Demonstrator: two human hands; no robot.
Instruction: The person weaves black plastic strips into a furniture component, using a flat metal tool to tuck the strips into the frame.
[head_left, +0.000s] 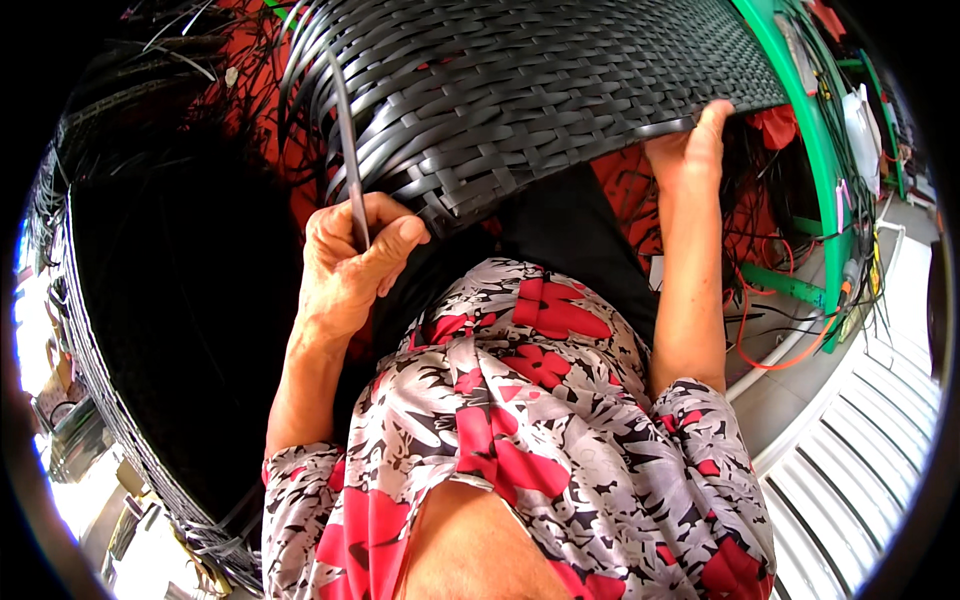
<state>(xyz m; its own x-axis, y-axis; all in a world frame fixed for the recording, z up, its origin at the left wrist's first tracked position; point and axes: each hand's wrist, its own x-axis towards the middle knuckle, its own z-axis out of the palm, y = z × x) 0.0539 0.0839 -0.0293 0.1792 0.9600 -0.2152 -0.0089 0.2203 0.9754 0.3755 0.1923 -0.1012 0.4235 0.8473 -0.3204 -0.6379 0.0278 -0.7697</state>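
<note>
A dark grey woven panel of flat plastic strips stretches across the top of the view, its near edge over my lap. My left hand is closed at the panel's near left corner. Between its thumb and fingers stands a long, narrow dark strip, which rises in front of the loose, curving strip ends on the panel's left side. At the near right edge my right hand grips the panel, thumb up along the rim. The fingers of that hand are hidden beneath the weave.
A green frame curves along the right, with orange cable and black strips around it. Loose black strips lie on red material at upper left. A large dark woven piece fills the left. White slats lie lower right.
</note>
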